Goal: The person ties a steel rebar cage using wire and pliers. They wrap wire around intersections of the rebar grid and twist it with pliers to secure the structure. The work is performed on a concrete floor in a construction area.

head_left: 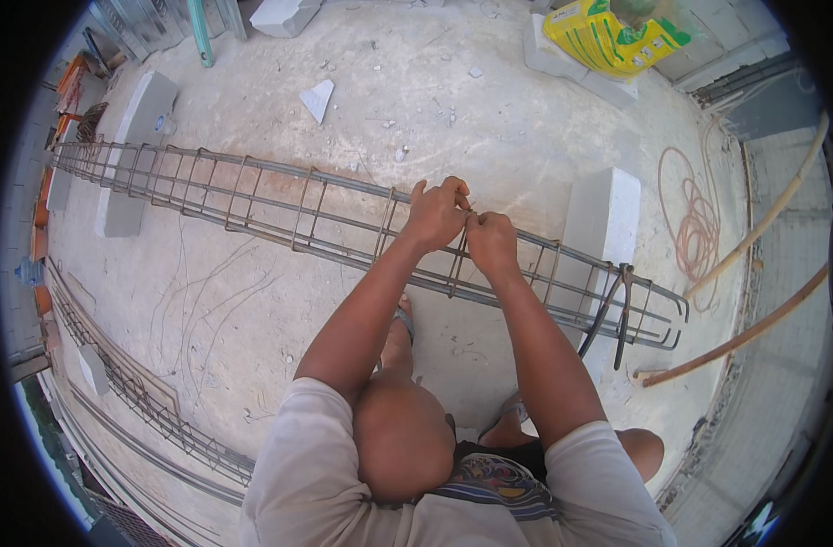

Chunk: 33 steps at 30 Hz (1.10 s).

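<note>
A long rebar cage [313,204] of steel bars and square stirrups stretches across the view, resting on white blocks. My left hand [437,215] is closed at the cage's far top bar, thumb and fingers pinching near a stirrup crossing. Right beside it my right hand [491,242] is closed too, its fingertips meeting the left hand's. Between them a short bit of thin tie wire [471,212] shows; the fingers hide most of it. Dark-handled pincers [624,310] hang on the cage near its right end, handles pointing toward me.
White blocks [624,214] [125,196] prop the cage. A yellow-green bag [608,38] lies at the far right. Coiled hose [694,228] and wooden poles [745,337] sit along the right wall. Loose wires [193,301] and another cage [152,406] lie on the left floor.
</note>
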Motion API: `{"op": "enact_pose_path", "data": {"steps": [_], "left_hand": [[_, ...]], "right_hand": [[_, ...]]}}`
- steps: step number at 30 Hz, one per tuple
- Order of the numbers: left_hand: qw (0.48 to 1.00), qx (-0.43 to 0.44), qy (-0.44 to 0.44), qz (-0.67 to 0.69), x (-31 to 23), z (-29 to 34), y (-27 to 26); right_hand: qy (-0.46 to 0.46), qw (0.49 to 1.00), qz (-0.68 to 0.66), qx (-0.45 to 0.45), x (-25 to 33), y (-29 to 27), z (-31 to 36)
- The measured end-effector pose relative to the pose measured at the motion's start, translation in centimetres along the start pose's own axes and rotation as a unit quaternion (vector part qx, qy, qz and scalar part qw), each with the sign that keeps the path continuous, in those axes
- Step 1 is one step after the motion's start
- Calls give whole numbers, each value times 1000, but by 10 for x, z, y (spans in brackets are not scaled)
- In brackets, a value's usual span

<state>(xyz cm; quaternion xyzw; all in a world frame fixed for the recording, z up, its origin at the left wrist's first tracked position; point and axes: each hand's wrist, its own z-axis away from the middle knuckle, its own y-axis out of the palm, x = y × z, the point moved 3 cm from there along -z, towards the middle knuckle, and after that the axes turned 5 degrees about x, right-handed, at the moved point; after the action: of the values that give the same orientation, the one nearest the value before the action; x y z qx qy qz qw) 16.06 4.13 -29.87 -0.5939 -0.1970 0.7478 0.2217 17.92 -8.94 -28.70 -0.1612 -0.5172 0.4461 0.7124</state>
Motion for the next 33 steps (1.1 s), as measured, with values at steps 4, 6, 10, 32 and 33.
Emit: {"op": "enact_pose_path", "data": {"steps": [4, 6, 10, 32, 33], "left_hand": [[999, -11, 39, 13, 2, 6, -2], [997, -23, 65, 35, 2, 9, 0], [994, -36, 86, 60, -3, 18, 0], [987, -87, 127, -46, 4, 17, 11], [989, -82, 117, -49, 4, 18, 10]], "right_hand": [[7, 1000, 1, 11, 0, -1, -2], [-6, 1000, 10, -9, -7, 2, -6], [-62, 994, -20, 89, -9, -14, -11], [-354, 850, 389, 11, 31, -59, -18], [-372, 842, 390, 11, 35, -59, -15]]}}
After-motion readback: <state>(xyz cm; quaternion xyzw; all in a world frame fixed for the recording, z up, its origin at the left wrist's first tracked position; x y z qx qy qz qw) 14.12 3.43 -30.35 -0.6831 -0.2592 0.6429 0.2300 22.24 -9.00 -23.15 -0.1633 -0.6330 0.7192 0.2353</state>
